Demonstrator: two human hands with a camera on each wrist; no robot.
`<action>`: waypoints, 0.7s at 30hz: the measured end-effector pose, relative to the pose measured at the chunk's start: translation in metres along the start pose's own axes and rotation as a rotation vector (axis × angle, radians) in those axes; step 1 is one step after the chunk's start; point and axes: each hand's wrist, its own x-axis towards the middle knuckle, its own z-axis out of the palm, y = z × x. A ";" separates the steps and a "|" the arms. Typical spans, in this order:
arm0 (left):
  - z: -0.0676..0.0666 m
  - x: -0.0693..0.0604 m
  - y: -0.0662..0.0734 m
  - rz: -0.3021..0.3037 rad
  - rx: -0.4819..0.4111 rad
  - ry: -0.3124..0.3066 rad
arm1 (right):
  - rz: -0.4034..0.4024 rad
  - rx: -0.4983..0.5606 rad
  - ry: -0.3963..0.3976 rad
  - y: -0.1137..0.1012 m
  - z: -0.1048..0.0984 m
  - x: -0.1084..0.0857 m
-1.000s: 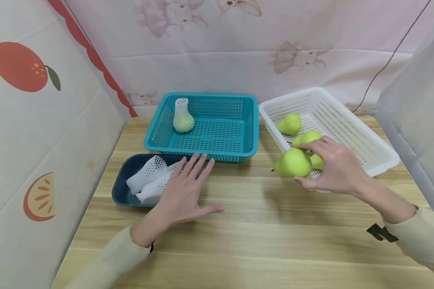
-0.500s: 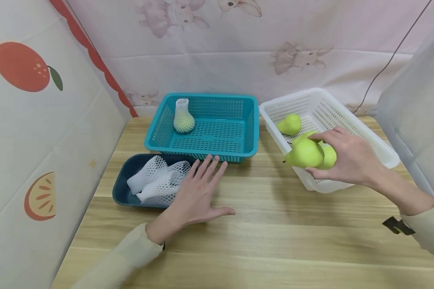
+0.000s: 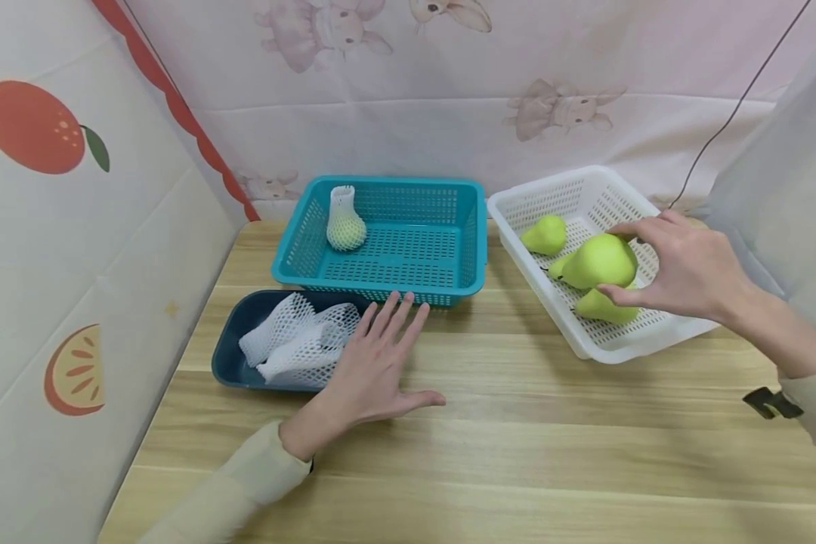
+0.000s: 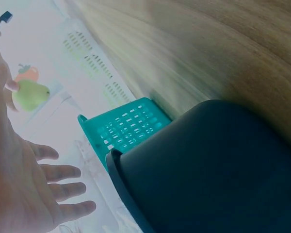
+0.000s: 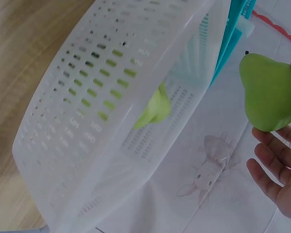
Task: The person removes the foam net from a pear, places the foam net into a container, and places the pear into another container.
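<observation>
My right hand (image 3: 693, 268) grips a green pear (image 3: 608, 261) between thumb and fingers, above the white basket (image 3: 544, 306). The right wrist view shows the same pear (image 5: 269, 92) higher than the basket's rim. Inside the basket lie a pear (image 3: 546, 236) at the back left and another pear (image 3: 601, 306) nearer the front; the held pear hides part of the contents. My left hand (image 3: 374, 370), fingers straight and spread, holds nothing beside the navy tray (image 3: 226, 355). White foam net sleeves (image 3: 302, 347) fill that tray.
Behind the tray stands a teal basket (image 3: 415, 291) with a net-wrapped pear (image 3: 346, 227) at its left. All rest on a wooden table (image 3: 489, 453). Printed cloth (image 3: 435, 136) hangs at the back, and walls rise on both sides.
My right hand has carried the pear right and farther back, over the white basket. My left hand has slid slightly right, showing more of the net sleeves.
</observation>
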 end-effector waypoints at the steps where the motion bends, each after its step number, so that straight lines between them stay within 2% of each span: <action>1: 0.000 0.000 0.000 0.001 0.000 -0.002 | 0.009 -0.005 -0.011 0.003 0.000 0.001; 11: -0.001 0.002 -0.001 0.009 0.005 -0.011 | 0.126 -0.072 -0.182 0.033 -0.001 0.012; 21: -0.001 -0.001 0.000 0.007 0.021 -0.036 | 0.221 -0.136 -0.327 0.072 0.011 0.015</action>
